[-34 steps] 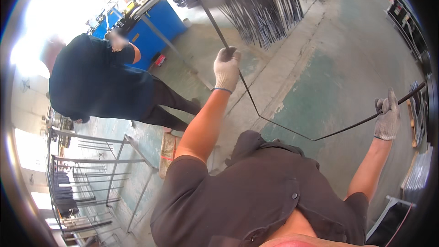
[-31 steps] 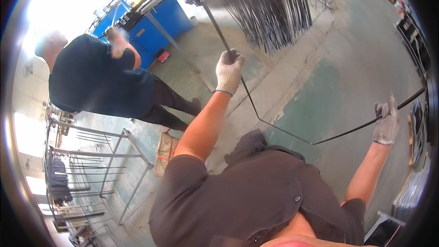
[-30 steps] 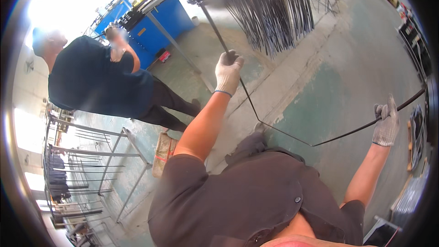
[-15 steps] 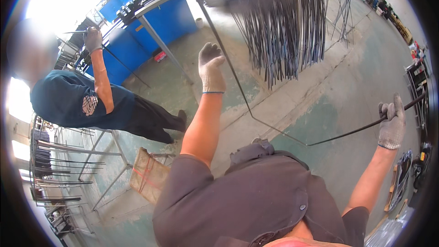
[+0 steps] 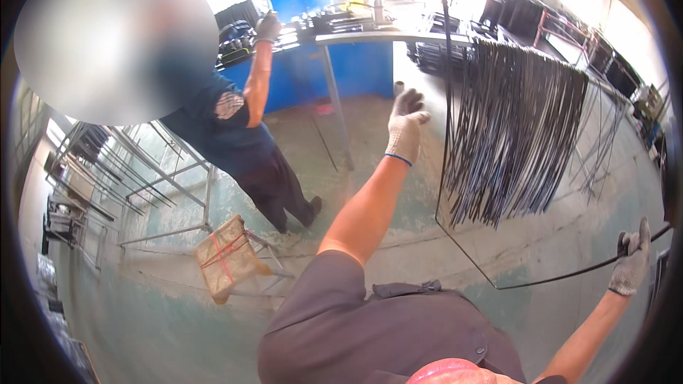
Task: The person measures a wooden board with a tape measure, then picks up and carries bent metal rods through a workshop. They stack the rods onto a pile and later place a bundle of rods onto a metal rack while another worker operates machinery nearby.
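Observation:
A long thin black rod, bent at two corners, spans the space before me. One end stands upright beside the hanging strips, and the other runs past the right edge. My right hand, in a grey-white work glove, is closed around it at the far right. My left hand, gloved likewise, is raised with its fingers apart, left of the rod's upright part and not touching it. Many dark slender strips hang in a dense row from a rail just right of that upright part.
At left a co-worker in a dark blue shirt stands with one gloved hand raised. A wrapped stool and metal rack are nearby. Beyond is a blue-sided bench. Another person is far back.
My view has turned upward and to the left, so the scene sits lower and further right. The rod's left part now stands more upright. My left hand remains off it; my right keeps hold.

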### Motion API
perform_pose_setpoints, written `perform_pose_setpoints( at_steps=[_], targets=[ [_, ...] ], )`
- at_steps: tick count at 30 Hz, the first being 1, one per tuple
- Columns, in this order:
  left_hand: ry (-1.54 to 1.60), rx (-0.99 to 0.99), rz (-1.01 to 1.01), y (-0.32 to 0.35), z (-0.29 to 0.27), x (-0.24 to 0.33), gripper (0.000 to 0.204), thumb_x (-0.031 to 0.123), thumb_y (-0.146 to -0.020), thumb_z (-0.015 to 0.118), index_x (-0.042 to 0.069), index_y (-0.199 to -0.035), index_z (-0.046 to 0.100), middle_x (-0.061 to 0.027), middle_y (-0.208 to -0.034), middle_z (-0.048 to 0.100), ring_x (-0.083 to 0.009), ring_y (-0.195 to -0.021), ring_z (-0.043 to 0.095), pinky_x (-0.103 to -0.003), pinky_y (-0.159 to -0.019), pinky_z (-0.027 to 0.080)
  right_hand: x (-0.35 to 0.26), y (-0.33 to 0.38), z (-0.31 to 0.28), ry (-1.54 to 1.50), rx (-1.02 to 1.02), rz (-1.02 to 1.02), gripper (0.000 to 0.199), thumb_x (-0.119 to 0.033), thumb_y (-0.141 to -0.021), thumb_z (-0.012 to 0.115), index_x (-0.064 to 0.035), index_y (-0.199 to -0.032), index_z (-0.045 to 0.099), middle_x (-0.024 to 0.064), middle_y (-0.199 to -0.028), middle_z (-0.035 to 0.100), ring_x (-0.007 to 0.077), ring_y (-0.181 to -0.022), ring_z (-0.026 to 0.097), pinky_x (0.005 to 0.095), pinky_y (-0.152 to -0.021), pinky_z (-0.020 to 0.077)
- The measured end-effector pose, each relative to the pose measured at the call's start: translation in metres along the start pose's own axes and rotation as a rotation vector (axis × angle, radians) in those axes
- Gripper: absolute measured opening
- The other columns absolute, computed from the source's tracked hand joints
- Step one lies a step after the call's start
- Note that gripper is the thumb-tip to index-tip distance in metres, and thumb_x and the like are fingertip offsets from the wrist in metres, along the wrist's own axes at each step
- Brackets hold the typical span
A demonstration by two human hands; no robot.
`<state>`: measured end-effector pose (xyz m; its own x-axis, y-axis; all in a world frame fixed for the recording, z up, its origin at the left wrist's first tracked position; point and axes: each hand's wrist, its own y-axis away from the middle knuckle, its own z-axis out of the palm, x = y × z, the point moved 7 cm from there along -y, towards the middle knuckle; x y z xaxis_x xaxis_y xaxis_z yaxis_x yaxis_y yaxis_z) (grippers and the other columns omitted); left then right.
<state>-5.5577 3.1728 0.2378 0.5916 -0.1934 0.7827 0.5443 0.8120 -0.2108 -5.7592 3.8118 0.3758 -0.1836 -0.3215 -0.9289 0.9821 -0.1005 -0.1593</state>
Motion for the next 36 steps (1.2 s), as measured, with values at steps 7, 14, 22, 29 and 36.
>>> perform_pose_setpoints(
  at_steps=[7,14,22,29,36],
  targets=[
    [-0.031,-0.087,0.028,0.017,0.011,0.018,0.067,-0.015,-0.086,0.056,0.002,-0.15,0.056,-0.0104,-0.14,0.065,-0.0222,-0.133,0.059,-0.035,-0.109,0.048,0.01,-0.027,-0.016,-0.045,0.067,0.051,0.031,-0.018,-0.109,0.058,-0.012,-0.135,0.074,-0.0064,-0.075,0.029,0.0078,-0.072,0.042,0.0283,-0.094,0.0513],
    [-0.326,-0.236,-0.107,0.062,0.052,-0.046,0.05,-0.005,-0.093,0.067,0.004,-0.142,0.061,-0.0085,-0.129,0.07,-0.0184,-0.119,0.065,-0.033,-0.101,0.055,0.035,-0.045,-0.064,-0.033,0.114,0.051,0.031,-0.02,-0.11,0.058,-0.01,-0.135,0.074,-0.0061,-0.073,0.027,0.0079,-0.071,0.041,0.0296,-0.092,0.0522],
    [-0.869,-0.355,-0.339,0.139,0.071,-0.172,0.032,0.014,-0.096,0.071,0.001,-0.125,0.07,-0.01,-0.115,0.075,-0.0174,-0.106,0.069,-0.034,-0.095,0.055,0.044,-0.04,-0.156,0.05,0.211,0.105,0.02,-0.021,-0.107,0.065,-0.0085,-0.099,0.078,-0.006,-0.07,0.025,0.0089,-0.066,0.038,0.0294,-0.083,0.0503],
    [-0.965,-0.499,-0.446,0.193,0.153,-0.276,0.021,0.017,-0.098,0.07,0.002,-0.112,0.075,-0.0087,-0.1,0.078,-0.0164,-0.095,0.07,-0.034,-0.091,0.055,0.033,-0.065,-0.249,0.194,0.325,0.032,0.042,-0.026,-0.105,0.069,-0.0162,-0.069,0.049,-0.0057,-0.067,0.026,0.0097,-0.064,0.035,0.0275,-0.073,0.0406],
    [-1.091,-0.731,-0.457,0.221,0.27,-0.371,0.033,0.03,-0.098,0.07,0.001,-0.113,0.076,-0.0131,-0.095,0.077,-0.0235,-0.089,0.07,-0.038,-0.086,0.054,0.004,-0.133,-0.357,0.149,0.356,-0.009,0.042,-0.024,-0.104,0.07,-0.0163,-0.069,0.047,-0.0052,-0.068,0.027,0.0108,-0.066,0.033,0.0316,-0.076,0.0422]
  ],
)
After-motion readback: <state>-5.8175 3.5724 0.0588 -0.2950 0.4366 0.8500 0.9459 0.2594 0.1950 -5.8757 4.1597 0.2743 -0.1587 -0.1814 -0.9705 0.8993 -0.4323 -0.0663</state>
